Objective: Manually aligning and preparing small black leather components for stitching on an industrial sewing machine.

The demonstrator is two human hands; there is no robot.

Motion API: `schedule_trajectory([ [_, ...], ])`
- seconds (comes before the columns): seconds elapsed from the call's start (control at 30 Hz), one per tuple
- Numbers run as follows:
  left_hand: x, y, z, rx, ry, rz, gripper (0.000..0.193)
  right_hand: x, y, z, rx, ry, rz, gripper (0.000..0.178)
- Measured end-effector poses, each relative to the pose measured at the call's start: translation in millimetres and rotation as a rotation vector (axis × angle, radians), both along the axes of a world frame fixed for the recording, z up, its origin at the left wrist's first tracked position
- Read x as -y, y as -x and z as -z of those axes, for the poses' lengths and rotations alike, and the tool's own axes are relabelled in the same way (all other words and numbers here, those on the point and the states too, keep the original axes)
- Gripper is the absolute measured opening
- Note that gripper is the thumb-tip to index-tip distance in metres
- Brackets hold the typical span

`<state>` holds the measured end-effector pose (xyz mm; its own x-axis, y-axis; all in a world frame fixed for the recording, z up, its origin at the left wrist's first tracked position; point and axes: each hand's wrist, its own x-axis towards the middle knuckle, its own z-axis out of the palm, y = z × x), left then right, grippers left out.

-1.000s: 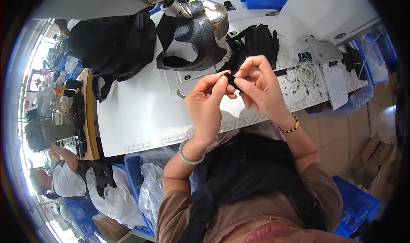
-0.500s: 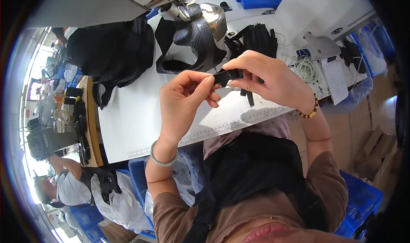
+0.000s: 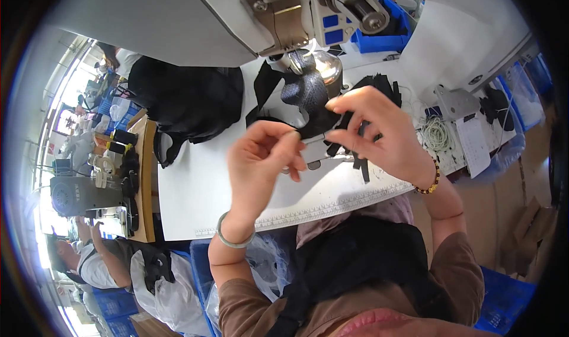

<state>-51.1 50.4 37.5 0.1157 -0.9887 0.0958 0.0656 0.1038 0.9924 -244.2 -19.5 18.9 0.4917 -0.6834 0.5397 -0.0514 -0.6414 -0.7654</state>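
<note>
In front of me, over the white table (image 3: 195,200), my left hand (image 3: 264,165) pinches the end of a short black strip between thumb and forefinger. Against the dark fabric behind it, the strip's outline is hard to make out. To its right is my right hand (image 3: 385,129), its thumb and forefinger apart in a wide gap. Just beyond both hands, a black textured fabric piece (image 3: 308,94) with cut-out openings lies under the sewing machine (image 3: 290,17). A bundle of black strips (image 3: 388,88) sits behind my right hand, partly hidden by it.
A heap of black fabric (image 3: 189,100) lies at the left. A ruler strip (image 3: 320,209) runs along the near table edge. At right are a coil of pale cord (image 3: 437,134) and a paper sheet (image 3: 474,147). A blue bin (image 3: 385,29) stands behind; another person (image 3: 101,266) sits at far left.
The view has shifted, showing more of the sewing machine. My right thumb and forefinger have come off the black strip and spread apart; my left hand stays pinched.
</note>
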Motion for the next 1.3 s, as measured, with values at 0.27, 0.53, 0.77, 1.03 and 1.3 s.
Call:
schedule_trajectory([
  [0.27, 40.5, -24.7, -13.8, 0.047, 0.137, -0.119, 0.011, 20.7, -39.2, 5.3, 0.345, -0.637, -0.122, 0.024],
  [0.53, 63.6, -15.8, 2.3, 0.108, 0.075, -0.175, 0.014, 19.1, -42.3, 26.0, 0.283, -0.296, 0.004, 0.021],
  [0.77, 65.0, -17.0, -1.6, 0.090, 0.041, -0.151, 0.015, 23.7, -41.6, 36.5, 0.160, 0.016, 0.090, 0.037],
  [1.03, 68.3, -21.2, -8.4, 0.159, -0.005, -0.084, 0.018, 23.7, -44.2, 37.0, 0.148, 0.151, 0.157, 0.033],
  [1.3, 73.0, -23.3, -13.4, 0.200, -0.012, -0.036, 0.019, 24.9, -45.0, 37.6, 0.141, 0.140, 0.150, 0.032],
])
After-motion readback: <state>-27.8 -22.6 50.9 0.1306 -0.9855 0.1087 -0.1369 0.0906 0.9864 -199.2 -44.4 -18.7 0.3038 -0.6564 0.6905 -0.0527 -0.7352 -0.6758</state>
